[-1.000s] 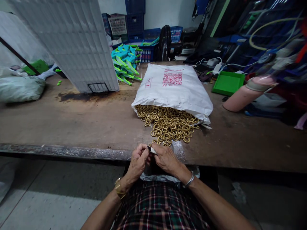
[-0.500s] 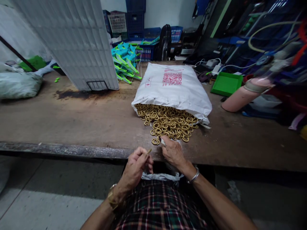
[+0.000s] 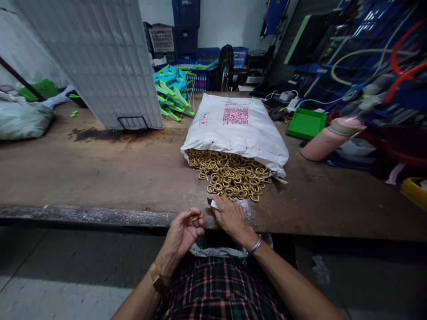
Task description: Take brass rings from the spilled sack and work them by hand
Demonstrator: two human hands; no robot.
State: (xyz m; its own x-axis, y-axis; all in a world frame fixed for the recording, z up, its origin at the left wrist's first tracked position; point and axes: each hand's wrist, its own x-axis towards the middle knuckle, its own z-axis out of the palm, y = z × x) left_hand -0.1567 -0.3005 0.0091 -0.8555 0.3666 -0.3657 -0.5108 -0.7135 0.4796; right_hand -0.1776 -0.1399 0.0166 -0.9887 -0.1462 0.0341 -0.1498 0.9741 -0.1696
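My left hand (image 3: 184, 232) is at the table's front edge, palm partly turned up, thumb and fingers closed on a brass-coloured ring (image 3: 194, 218). My right hand (image 3: 231, 216) rests over the near edge of the pile of rings (image 3: 236, 175), its fingers bent. From its thumb side sticks a small white piece with a dark tip (image 3: 213, 204); its kind I cannot make out. The pile spills from the mouth of a white woven sack (image 3: 213, 129) with red print that lies on the table.
On the wooden table (image 3: 100, 178) a tall grey ribbed panel (image 3: 123, 80) stands at left, beside teal and green plastic parts (image 3: 171, 91). To the right are a green tray (image 3: 306, 124) and a tilted pink bottle (image 3: 328, 138). A pale bag (image 3: 25, 118) lies far left.
The view has shifted slightly. My right hand has moved left towards my left hand. My left hand has turned its palm upward, and the ring in it sits differently.
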